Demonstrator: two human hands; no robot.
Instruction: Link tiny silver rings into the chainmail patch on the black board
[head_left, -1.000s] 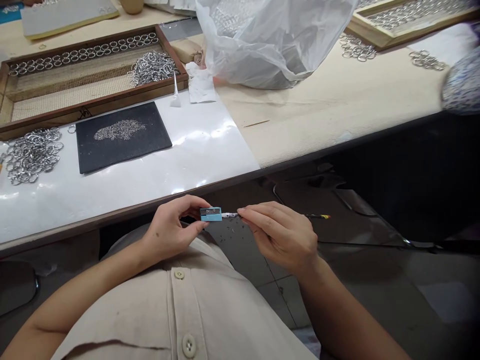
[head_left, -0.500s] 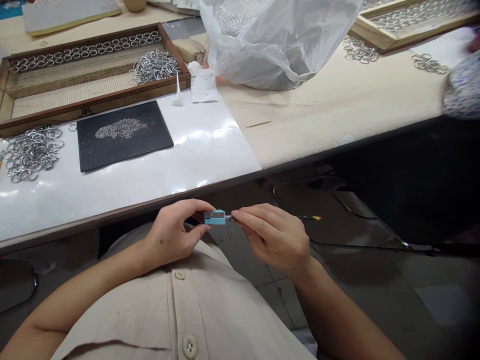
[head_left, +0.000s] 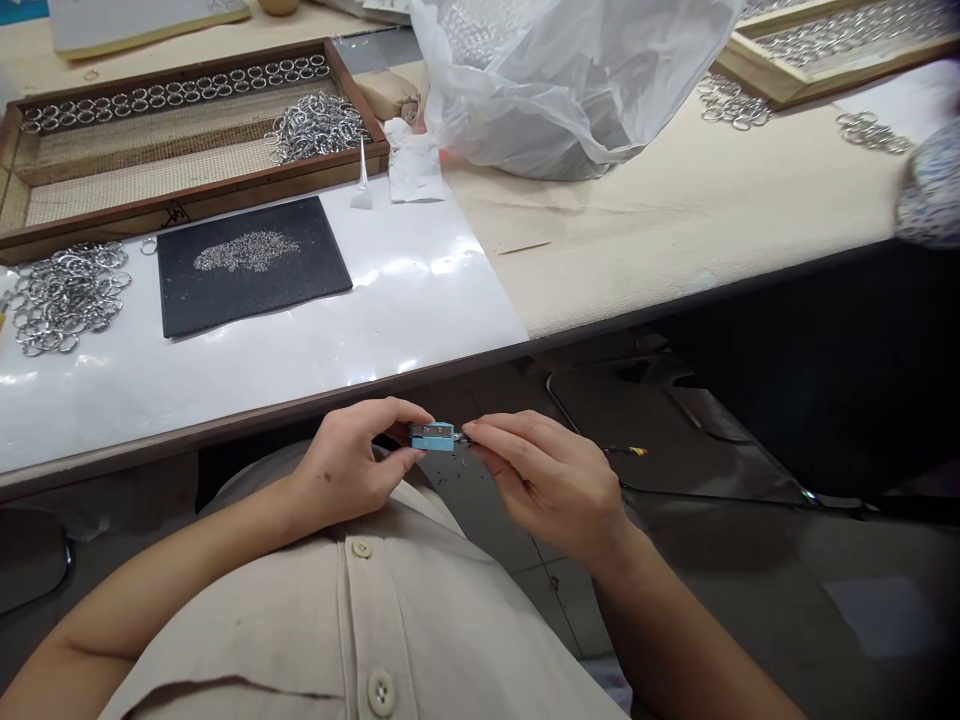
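Note:
Between the thumb and fingers of my left hand [head_left: 364, 455] is a small light blue pencil sharpener [head_left: 433, 441] with a metal blade on its upper face. My right hand [head_left: 551, 475] pinches a dark pencil [head_left: 624, 451] close to the sharpener. The pencil's near end meets the sharpener's right side, and its coloured far end sticks out past my right hand. My palm and fingers hide the pencil's middle. Small dark shavings [head_left: 452, 475] show just below the sharpener. Both hands are above my lap, in front of the table edge.
On the table lie a wooden mesh tray [head_left: 187, 200] of metal rings, a loose ring pile [head_left: 71, 300], a black mat [head_left: 247, 305] with tiny beads, a toothpick [head_left: 525, 248] and a plastic bag [head_left: 577, 100]. A person's patterned sleeve [head_left: 930, 190] is at the right.
The pencil's far end has shifted its angle slightly as my right fingers turn it. My hands stay in nearly the same place; the table scene has shifted slightly in view.

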